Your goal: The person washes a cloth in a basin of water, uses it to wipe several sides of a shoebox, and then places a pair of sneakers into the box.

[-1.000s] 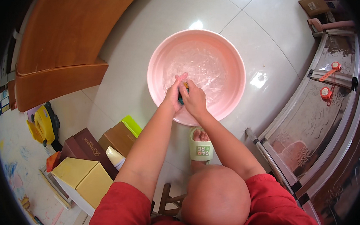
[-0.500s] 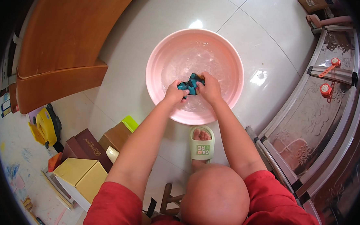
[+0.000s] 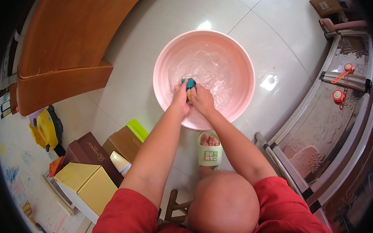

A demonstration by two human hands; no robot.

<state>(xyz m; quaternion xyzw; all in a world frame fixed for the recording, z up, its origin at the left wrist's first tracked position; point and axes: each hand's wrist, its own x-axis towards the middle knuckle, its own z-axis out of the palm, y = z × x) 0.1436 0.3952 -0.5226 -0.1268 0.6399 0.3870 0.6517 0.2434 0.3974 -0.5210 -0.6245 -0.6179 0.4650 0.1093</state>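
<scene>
A round pink basin (image 3: pixel 160 59) stands on the floor, with rippling water (image 3: pixel 207 64) in it. Over its near left part, my left hand (image 3: pixel 182 99) and my right hand (image 3: pixel 202 99) are pressed close together around a small wet cloth (image 3: pixel 189 83). The cloth is teal and black with a yellowish patch; much of it is hidden between the fingers, and its exact kind does not show. Both hands are closed on it.
Just below the basin is my foot in a pale green slipper (image 3: pixel 209 157). Boxes (image 3: pixel 86 183) and a yellow toy (image 3: pixel 48 128) lie at the left, under a brown wooden furniture piece (image 3: pixel 67 87). Metal-framed panels (image 3: pixel 321 122) line the right side.
My right hand has moved left against my left hand. The cloth, spread between them before, is now bunched up. Ripples in the water have grown.
</scene>
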